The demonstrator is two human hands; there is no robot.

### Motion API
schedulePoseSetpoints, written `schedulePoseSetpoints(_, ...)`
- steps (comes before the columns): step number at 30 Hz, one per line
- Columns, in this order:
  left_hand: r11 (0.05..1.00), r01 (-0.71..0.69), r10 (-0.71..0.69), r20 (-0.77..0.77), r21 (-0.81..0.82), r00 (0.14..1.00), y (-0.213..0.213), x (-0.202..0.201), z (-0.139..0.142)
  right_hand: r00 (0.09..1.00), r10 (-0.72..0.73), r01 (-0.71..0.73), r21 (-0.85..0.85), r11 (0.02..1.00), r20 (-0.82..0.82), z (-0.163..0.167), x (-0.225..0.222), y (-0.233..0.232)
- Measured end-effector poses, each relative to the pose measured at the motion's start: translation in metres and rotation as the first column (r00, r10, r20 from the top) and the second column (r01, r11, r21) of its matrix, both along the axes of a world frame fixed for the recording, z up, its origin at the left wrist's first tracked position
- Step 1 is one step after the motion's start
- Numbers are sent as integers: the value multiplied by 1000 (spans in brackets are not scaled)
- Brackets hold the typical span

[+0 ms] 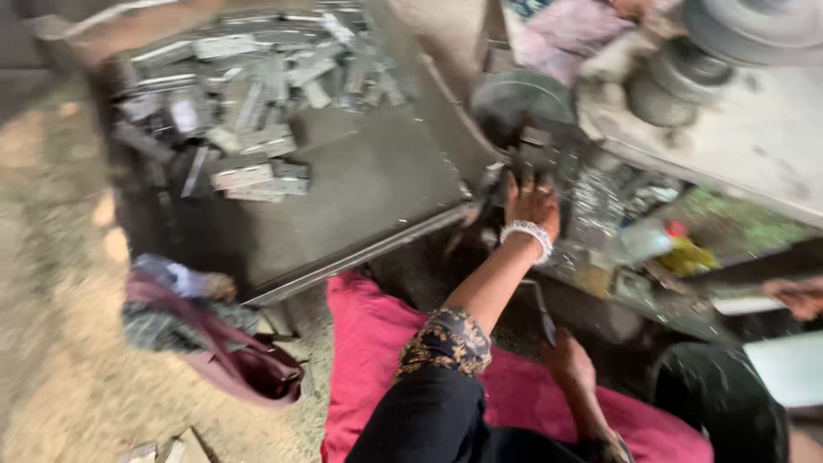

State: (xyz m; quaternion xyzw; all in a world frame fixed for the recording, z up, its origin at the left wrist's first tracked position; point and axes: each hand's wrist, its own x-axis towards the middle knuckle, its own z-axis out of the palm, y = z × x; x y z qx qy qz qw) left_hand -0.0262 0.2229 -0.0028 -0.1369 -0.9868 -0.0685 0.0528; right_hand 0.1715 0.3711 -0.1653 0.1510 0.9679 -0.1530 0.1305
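My left hand (531, 204), with a white beaded bangle at the wrist, reaches forward and rests on a dark metal part (549, 154) of a small machine. Blur hides whether its fingers grip that part. My right hand (567, 360) is lower and nearer to me, closed around a thin grey metal lever (542, 310) that points up toward the machine. A round dark metal disc (521, 101) sits just behind the machine. Shiny small metal bits (600, 201) lie heaped right of my left hand.
A grey metal tray (369, 184) to the left holds several flat metal strips (249, 176). A pink cloth (369, 343) lies under me, and a maroon bag (249, 364) on the sandy floor. A plastic bottle (641, 242), stacked pulley wheels (686, 73) and another person's hand (797, 297) are at right.
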Motion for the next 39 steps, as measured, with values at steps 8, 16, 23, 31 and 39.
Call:
schedulePoseSetpoints(8,958,-198,280,-512,209,812,-272,36,3,806,107,113,329,938,-582,95,1,-13)
schedulePoseSetpoints(16,632,-772,759,148,63,634,-478,11,-6,789,77,166,332,929,-610,94,-12,-21)
schedulePoseSetpoints(23,839,-540,512,231,71,827,-367,25,-50,859,56,149,354,923,-508,105,-10,-21)
schedulePoseSetpoints(31,370,-896,924,6,247,383,-496,2,-9,910,16,153,371,916,-415,100,-16,-19)
schedulePoseSetpoints(39,612,-783,784,42,113,619,-465,39,-62,920,65,159,518,841,-387,96,-16,-21)
